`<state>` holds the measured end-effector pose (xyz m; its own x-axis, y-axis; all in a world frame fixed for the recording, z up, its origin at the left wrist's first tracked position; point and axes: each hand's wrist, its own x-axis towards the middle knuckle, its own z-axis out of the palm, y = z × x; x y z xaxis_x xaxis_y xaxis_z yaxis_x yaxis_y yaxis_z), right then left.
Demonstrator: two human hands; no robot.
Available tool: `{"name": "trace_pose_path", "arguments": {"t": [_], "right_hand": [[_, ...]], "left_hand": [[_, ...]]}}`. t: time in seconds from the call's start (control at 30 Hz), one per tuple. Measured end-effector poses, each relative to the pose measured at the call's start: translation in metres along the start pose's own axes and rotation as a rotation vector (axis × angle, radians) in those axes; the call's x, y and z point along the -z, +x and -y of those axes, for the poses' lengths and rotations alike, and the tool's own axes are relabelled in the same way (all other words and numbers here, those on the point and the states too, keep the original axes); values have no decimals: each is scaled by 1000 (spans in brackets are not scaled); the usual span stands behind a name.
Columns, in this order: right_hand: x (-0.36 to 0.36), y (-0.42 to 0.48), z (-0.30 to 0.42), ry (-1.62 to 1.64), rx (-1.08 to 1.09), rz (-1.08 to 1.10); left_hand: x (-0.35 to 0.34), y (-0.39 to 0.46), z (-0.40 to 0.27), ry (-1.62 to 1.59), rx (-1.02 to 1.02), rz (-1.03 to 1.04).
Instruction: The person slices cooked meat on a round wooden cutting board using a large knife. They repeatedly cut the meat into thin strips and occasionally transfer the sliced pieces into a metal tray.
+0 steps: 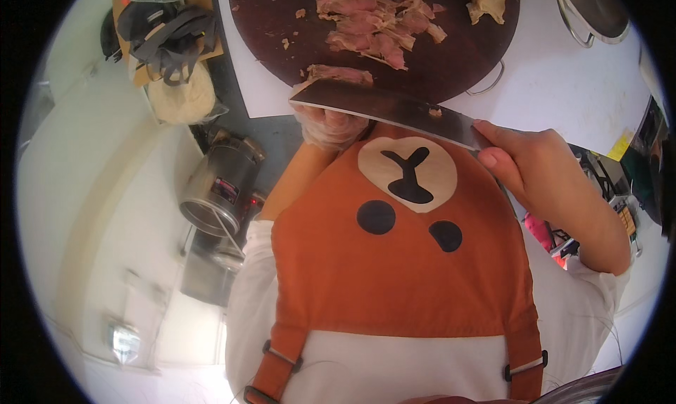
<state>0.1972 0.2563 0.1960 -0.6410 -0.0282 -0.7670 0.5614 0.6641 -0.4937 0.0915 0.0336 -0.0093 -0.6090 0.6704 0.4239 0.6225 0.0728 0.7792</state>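
Note:
My right hand (520,158) grips the handle end of a broad cleaver (385,108), its thumb and a finger at the blade's base. The blade lies slantwise across the near edge of a round dark chopping board (459,71), with a small meat scrap on it. Under and beside the blade's far end is my left hand (330,124), in a clear plastic glove, against a piece of pink cooked meat (340,74). The blade hides part of its fingers, so I cannot tell its grip. Sliced pink meat (369,24) is heaped on the board beyond.
A paler piece of meat or skin (488,0) lies at the board's right. The board rests on a white tabletop (554,92). A metal-rimmed container (594,8) stands at the upper right. To the left are a bagged pale item (182,92) and a metal cylinder (222,182).

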Motion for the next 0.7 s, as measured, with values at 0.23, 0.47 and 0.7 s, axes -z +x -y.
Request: {"name": "trace_pose_path", "arguments": {"t": [0.23,0.47,0.7], "right_hand": [[-6,16,1,-48,88,-46],[-29,52,7,-6,235,-142],[-20,22,-13,-4,90,-62]], "left_hand": [[3,8,-5,123,-123,-93],[2,11,-3,146,-201,-148],[14,16,-21,265,-39,-27]]}}
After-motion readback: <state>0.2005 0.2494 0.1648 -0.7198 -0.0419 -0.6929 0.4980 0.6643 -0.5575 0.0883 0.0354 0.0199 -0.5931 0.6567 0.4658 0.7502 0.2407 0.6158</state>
